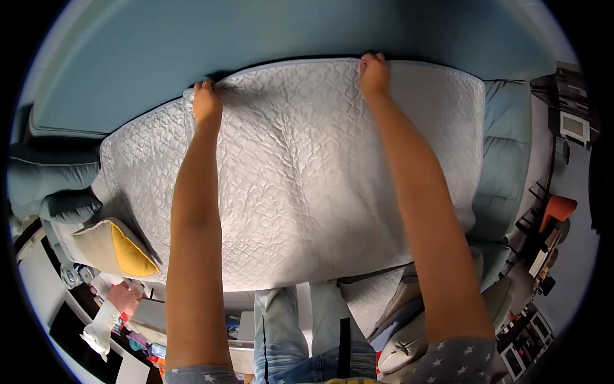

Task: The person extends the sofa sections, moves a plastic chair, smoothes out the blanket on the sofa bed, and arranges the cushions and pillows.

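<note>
A white quilted pad (pixel 288 179) lies spread over the seat of a teal sofa (pixel 275 32), its surface wrinkled through the middle. My left hand (pixel 207 105) is closed on the pad's far edge, left of centre, where a corner of fabric bunches up. Farther right along the same edge, my right hand (pixel 375 75) grips the pad with fingers curled over it. Both arms reach straight forward across the pad. The part of the fabric inside each fist is hidden.
A grey and yellow cushion (pixel 118 246) sits at the pad's left end, beside a dark teal pillow (pixel 70 206). More cushions (pixel 409 336) are piled at lower right, by my legs. An orange object (pixel 558 210) and framed items stand at the right. Assorted clutter fills the lower left.
</note>
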### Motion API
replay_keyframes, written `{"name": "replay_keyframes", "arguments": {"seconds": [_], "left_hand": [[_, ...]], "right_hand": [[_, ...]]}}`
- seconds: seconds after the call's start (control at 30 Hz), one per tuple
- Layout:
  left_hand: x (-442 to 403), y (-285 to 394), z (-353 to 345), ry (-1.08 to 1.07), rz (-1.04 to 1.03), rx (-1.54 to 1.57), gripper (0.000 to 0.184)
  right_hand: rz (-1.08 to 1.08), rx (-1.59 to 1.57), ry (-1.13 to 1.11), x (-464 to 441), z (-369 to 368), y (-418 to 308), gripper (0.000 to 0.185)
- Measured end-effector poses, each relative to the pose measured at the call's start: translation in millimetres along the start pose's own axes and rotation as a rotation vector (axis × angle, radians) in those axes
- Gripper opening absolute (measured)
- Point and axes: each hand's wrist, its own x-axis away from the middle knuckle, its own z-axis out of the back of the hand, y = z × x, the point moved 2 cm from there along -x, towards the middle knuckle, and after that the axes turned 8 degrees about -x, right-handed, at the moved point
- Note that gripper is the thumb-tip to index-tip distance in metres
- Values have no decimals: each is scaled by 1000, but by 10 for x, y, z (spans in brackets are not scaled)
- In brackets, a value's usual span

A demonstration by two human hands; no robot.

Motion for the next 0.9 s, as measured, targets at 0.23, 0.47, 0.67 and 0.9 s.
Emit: {"name": "replay_keyframes", "arguments": {"seconds": [0.23, 0.47, 0.67, 0.9], "left_hand": [[370, 125, -377, -179, -133, -103, 62], [340, 48, -542, -307, -215, -300, 61], [336, 595, -157, -470, -46, -548, 59], [1972, 2175, -391, -283, -773, -79, 72]], "right_hand": [[-98, 100, -122, 161, -403, -52, 34], [-74, 136, -165, 240, -490, 12, 40], [36, -128, -86, 357, 36, 409, 43], [-438, 380, -115, 1943, 975, 1579, 49]]}}
